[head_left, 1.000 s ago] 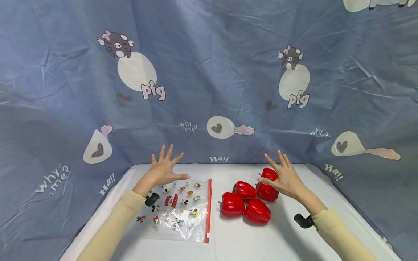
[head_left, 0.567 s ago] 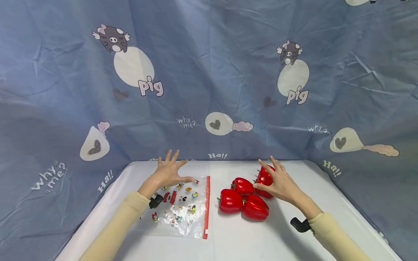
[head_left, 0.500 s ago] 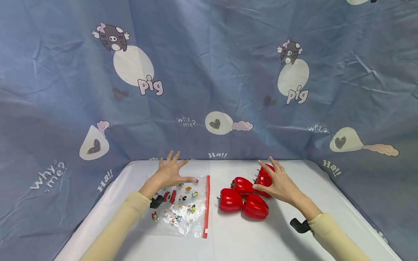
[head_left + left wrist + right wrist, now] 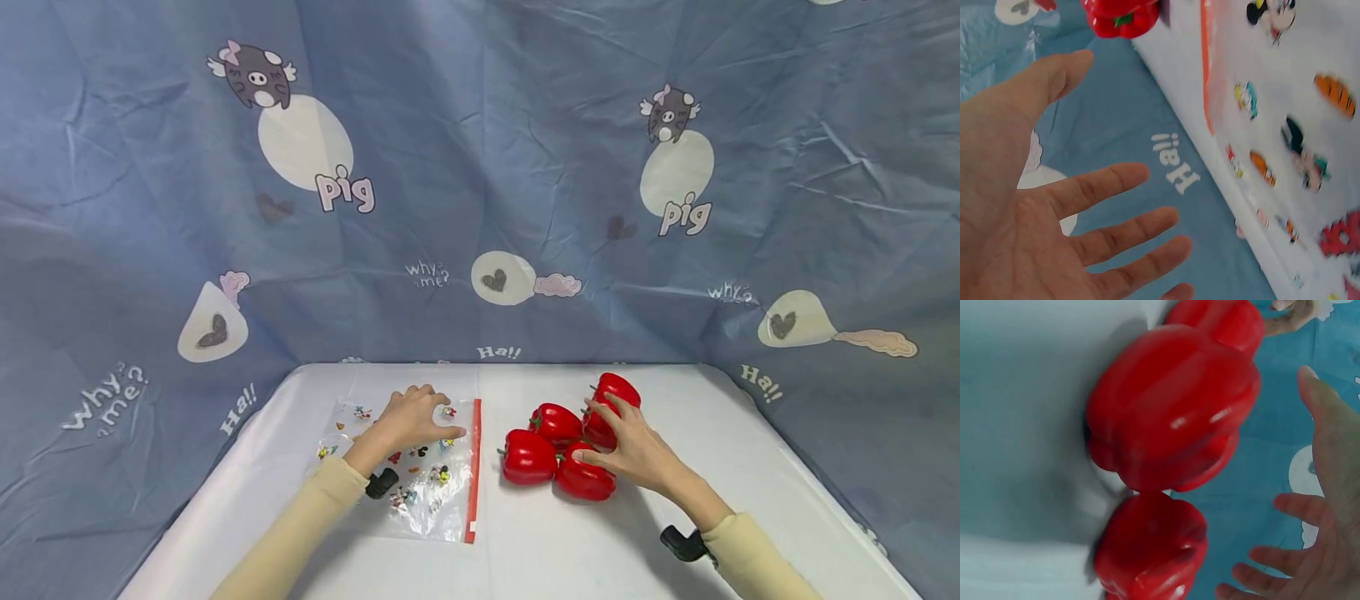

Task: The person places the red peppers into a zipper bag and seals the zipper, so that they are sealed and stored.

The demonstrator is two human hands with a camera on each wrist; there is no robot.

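Note:
A clear zip bag [image 4: 442,521] with cartoon prints and a red zip edge [image 4: 474,475] lies flat on the left half of the table. Over its upper part hovers my left hand [image 4: 408,418], fingers spread and holding nothing; the left wrist view has the palm [image 4: 1029,237] beside the bag. Several red bell peppers [image 4: 528,457] lie in a cluster to the right of the bag. My right hand [image 4: 633,446] hangs over the right side of the cluster, thumb overlapping the nearest pepper [image 4: 587,475] in the head view. In the right wrist view its relaxed fingers are apart from the peppers [image 4: 1172,406].
The white table [image 4: 540,558] is bordered at the back by a blue curtain [image 4: 420,208] printed with pigs and words. A black wrist camera [image 4: 682,543] sticks out below the right wrist, another [image 4: 382,483] below the left.
Both hands have come lower and nearer. The left moved right over the bag; the right moved down and left over the peppers. The camera view has tilted slightly.

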